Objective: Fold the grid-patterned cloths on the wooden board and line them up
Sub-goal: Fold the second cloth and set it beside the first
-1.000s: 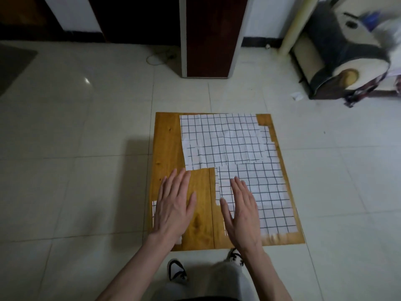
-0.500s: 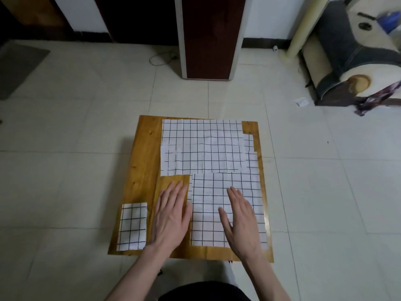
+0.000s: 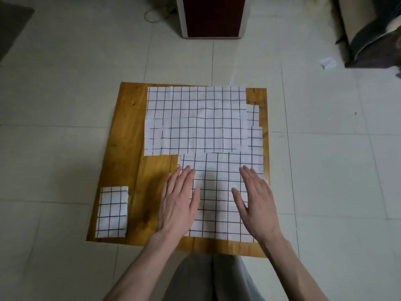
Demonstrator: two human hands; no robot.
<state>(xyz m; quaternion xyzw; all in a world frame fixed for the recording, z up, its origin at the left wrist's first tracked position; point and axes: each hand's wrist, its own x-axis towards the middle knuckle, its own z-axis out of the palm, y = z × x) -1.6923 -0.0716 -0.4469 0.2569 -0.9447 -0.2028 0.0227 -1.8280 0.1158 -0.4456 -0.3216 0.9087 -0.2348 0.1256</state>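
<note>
A wooden board [image 3: 128, 131] lies on the tiled floor. A near grid-patterned cloth [image 3: 219, 192] is spread flat on its right front part. My left hand [image 3: 178, 203] rests palm down, fingers together, on that cloth's left edge and the bare wood. On the cloth's right side my right hand [image 3: 256, 205] lies flat. Behind it a larger spread grid cloth [image 3: 195, 118] overlaps other cloth edges on the right. A small folded grid cloth [image 3: 112, 211] sits at the board's front left corner.
A dark red cabinet [image 3: 213, 16] stands on the floor beyond the board. A dark cushion or seat [image 3: 368, 35] is at the far right, with a scrap of paper [image 3: 328, 63] near it. My grey-trousered legs [image 3: 208, 276] are just in front of the board.
Both hands have slid right and apart onto the near cloth; the left hand was mostly on bare wood before. The camera has tilted down and closer to the board.
</note>
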